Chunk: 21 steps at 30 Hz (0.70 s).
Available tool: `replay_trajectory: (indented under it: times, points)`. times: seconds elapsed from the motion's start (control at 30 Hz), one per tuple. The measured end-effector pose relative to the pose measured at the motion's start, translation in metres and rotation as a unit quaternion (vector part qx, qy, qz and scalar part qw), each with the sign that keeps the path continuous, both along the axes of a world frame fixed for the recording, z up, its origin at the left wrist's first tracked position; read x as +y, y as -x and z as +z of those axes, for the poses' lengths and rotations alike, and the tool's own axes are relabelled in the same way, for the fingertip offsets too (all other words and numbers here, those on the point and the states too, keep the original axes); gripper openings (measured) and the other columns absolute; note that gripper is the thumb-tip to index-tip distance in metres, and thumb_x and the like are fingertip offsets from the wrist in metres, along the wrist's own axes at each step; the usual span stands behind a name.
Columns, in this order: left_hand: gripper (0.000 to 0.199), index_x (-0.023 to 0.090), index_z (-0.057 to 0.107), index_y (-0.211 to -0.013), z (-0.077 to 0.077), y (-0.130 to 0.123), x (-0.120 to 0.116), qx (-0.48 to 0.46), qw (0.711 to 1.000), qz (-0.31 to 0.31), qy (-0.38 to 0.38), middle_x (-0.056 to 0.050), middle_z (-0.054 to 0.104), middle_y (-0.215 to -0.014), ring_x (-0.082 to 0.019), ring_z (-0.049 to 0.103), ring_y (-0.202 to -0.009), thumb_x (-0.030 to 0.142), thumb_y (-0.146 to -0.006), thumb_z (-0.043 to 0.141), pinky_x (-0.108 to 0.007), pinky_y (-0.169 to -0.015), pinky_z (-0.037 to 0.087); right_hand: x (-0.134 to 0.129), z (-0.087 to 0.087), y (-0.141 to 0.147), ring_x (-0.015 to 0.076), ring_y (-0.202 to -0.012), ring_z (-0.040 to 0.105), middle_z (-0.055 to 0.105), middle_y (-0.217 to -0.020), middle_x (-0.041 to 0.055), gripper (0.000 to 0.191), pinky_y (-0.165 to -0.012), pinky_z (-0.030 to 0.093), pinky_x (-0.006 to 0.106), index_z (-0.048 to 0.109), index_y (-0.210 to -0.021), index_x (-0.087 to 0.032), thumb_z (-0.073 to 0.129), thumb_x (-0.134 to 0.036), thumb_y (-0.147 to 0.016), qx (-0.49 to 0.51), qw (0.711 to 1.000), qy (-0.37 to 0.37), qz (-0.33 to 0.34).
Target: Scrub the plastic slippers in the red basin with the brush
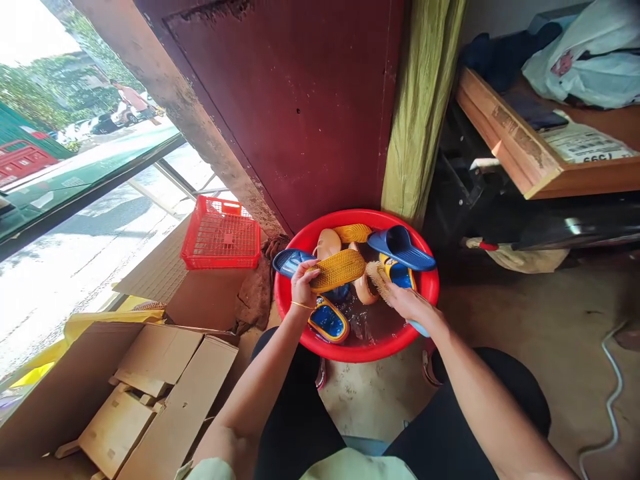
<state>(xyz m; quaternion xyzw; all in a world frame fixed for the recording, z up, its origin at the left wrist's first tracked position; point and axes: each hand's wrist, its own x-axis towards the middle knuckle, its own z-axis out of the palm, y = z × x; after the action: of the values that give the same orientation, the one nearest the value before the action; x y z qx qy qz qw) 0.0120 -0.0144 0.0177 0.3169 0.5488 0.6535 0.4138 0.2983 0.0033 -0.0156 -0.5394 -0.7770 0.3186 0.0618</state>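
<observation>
The floor (525, 320) was bare, stained concrete across the lower right of the frame. A red basin (430, 283) sat on it at the centre, close to a green curtain (420, 113) reaching down behind it. A white cable (613, 393) trailed over the floor at the far right. At the lower left lay flattened cardboard (150, 393), and above it, left of the basin, a red crate (223, 235) rested on more board, with a brown rag (255, 293) bunched between crate and basin.
</observation>
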Motion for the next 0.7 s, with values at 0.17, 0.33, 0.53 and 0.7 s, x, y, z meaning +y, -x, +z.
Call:
replay_trajectory:
  times: [0.17, 0.33, 0.53, 0.7]
  points:
    - [0.040, 0.019, 0.067, -0.104, -0.045, -0.006, 0.006, 0.047, 0.994, -0.033, 0.095, -0.004, 0.072, -0.103, -0.021, 0.067, -0.092, 0.038, -0.069, 0.066, -0.032, -0.079, 0.055, 0.011, -0.002, 0.005, 0.0232, -0.089, 0.073, 0.072, -0.123, 0.0128, 0.058, -0.080, 0.054, 0.033, 0.038, -0.156, -0.025, 0.031, -0.045, -0.103, -0.015, 0.998, 0.039, -0.049]
    - [0.050, 0.020, 0.069, -0.113, -0.057, -0.013, 0.004, 0.038, 0.976, -0.121, 0.177, -0.006, 0.074, -0.108, -0.026, 0.068, -0.104, 0.032, -0.067, 0.081, -0.037, -0.091, 0.055, 0.011, -0.001, 0.026, 0.0219, -0.078, 0.073, 0.073, -0.119, 0.0125, 0.060, -0.074, 0.055, 0.032, 0.030, -0.160, -0.023, 0.026, -0.043, -0.104, -0.009, 0.995, 0.042, -0.087]
    - [0.038, 0.016, 0.071, -0.105, -0.066, -0.023, 0.018, -0.192, 0.935, -0.124, 0.271, -0.011, 0.076, -0.089, -0.028, 0.073, -0.089, 0.048, -0.085, 0.067, -0.042, -0.080, 0.060, -0.045, 0.003, 0.071, 0.0265, -0.095, 0.072, 0.074, -0.113, 0.0135, 0.059, -0.081, 0.053, 0.034, 0.029, -0.161, -0.028, 0.033, -0.034, -0.102, -0.093, 0.992, -0.040, 0.073]
    - [0.029, 0.017, 0.070, -0.100, -0.069, -0.022, 0.021, -0.252, 0.920, -0.104, 0.280, -0.010, 0.075, -0.086, -0.027, 0.074, -0.085, 0.041, -0.083, 0.067, -0.042, -0.074, 0.062, -0.014, 0.003, 0.058, 0.0267, -0.097, 0.072, 0.075, -0.112, 0.0107, 0.058, -0.083, 0.053, 0.036, 0.029, -0.160, -0.035, 0.035, -0.036, -0.102, -0.137, 0.988, -0.048, 0.052]
